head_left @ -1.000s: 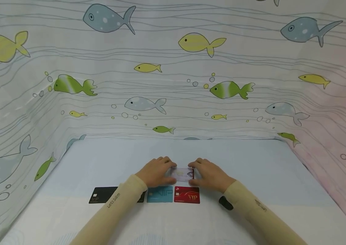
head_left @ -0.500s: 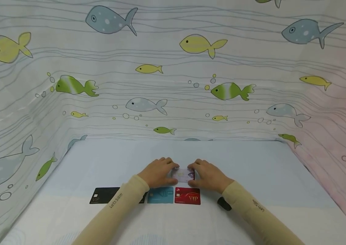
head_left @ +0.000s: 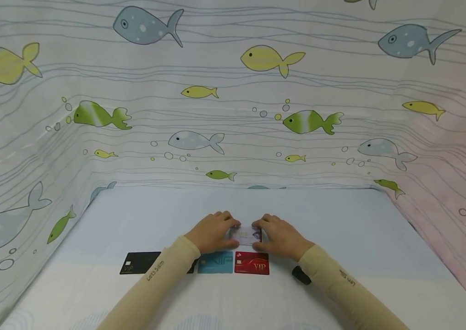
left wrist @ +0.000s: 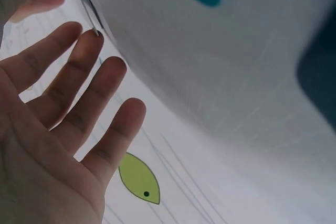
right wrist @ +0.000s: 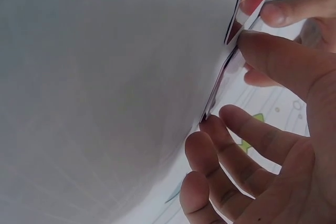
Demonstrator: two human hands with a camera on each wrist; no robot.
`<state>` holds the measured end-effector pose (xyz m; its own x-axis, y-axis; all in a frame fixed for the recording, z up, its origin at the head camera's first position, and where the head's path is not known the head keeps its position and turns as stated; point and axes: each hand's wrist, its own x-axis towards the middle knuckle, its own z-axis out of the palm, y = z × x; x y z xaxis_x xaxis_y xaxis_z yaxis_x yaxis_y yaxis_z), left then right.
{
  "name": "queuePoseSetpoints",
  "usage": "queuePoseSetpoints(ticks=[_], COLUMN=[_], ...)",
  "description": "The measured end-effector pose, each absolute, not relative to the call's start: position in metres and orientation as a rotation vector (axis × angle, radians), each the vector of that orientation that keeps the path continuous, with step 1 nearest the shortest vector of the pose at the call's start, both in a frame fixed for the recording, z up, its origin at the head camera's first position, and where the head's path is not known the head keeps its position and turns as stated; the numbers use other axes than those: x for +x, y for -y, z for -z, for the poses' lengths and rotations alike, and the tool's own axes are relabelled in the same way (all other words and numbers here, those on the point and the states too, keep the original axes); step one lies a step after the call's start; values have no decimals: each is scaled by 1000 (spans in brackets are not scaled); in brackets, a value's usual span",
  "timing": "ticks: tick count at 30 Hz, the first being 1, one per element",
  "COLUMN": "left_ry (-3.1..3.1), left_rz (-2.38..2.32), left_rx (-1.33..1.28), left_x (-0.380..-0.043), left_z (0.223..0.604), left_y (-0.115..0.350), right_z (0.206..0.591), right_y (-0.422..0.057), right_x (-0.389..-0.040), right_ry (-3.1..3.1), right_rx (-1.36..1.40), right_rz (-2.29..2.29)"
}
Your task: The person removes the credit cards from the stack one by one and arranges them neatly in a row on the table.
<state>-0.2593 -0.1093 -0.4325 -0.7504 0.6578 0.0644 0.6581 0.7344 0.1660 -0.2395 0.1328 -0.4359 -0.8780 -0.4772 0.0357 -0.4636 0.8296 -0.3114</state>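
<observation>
A pale lilac card (head_left: pixel 246 236) with faint lettering and a dark right edge lies on the table, between both hands. My left hand (head_left: pixel 213 233) holds its left end, thumb on the near edge and fingertips at the far edge. At the right end my right hand (head_left: pixel 284 236) grips it likewise; in the right wrist view, thumb and a fingertip meet the card's (right wrist: pixel 218 85) edges. In the left wrist view, one fingertip touches the card's edge while the other fingers spread apart. Just nearer lie a blue VIP card (head_left: pixel 215 262) and a red VIP card (head_left: pixel 252 263).
A black VIP card (head_left: pixel 138 263) lies left of the blue one, partly under the left sleeve (head_left: pixel 154 279). Beside the right sleeve (head_left: pixel 344 279) is a small black object (head_left: pixel 301 275). Fish-patterned cloth (head_left: pixel 257 151) walls the white table (head_left: pixel 340 220) at back and sides.
Both hands and the pale card shift very slightly; the left hand moves a little to the right. The view also sways slightly. The holds stay the same.
</observation>
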Motion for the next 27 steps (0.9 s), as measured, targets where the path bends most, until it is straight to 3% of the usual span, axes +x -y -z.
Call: queuePoseSetpoints(ticks=[27], left_ry=[2832], left_rz=[222], left_rx=[-1181], left_x=[-258], left_z=[435], left_y=[109], right_z=[436], right_y=[-134], right_x=[-237], right_ry=[-3011], right_rx=[-786], right_rz=[459])
